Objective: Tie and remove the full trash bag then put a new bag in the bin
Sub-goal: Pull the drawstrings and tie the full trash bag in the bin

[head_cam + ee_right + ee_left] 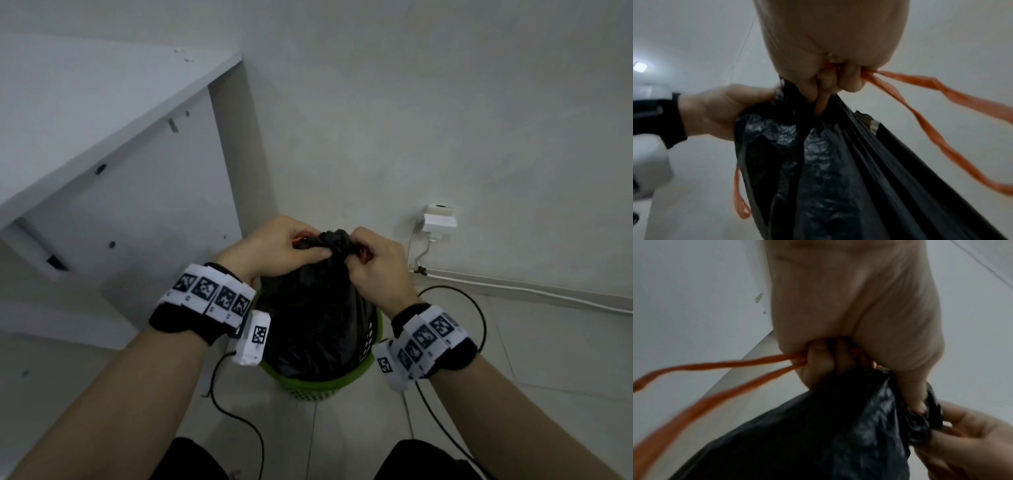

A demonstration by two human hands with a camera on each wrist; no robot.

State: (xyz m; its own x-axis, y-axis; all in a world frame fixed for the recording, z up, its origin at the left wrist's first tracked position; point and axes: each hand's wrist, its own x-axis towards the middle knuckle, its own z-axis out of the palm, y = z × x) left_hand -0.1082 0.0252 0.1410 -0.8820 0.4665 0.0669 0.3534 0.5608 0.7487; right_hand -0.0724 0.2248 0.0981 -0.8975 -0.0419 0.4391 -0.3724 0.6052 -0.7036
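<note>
A full black trash bag [315, 308] stands in a green perforated bin [315, 387] on the floor. Its neck is bunched shut at the top. My left hand [274, 246] grips the bag's neck and an orange drawstring loop [719, 368], with the thumb lying across the black plastic. My right hand [373, 260] grips the other side of the neck and a second orange drawstring loop [931, 113]. In the wrist views the black bag [818, 434] [828, 162] hangs below each fist, and the loops trail outwards from the curled fingers.
A white cabinet or desk panel [137, 188] stands close on the left of the bin. A white wall [411, 102] lies behind, with a socket and plug [440, 222] and a white cable along the skirting. Black cables run over the tiled floor [548, 359].
</note>
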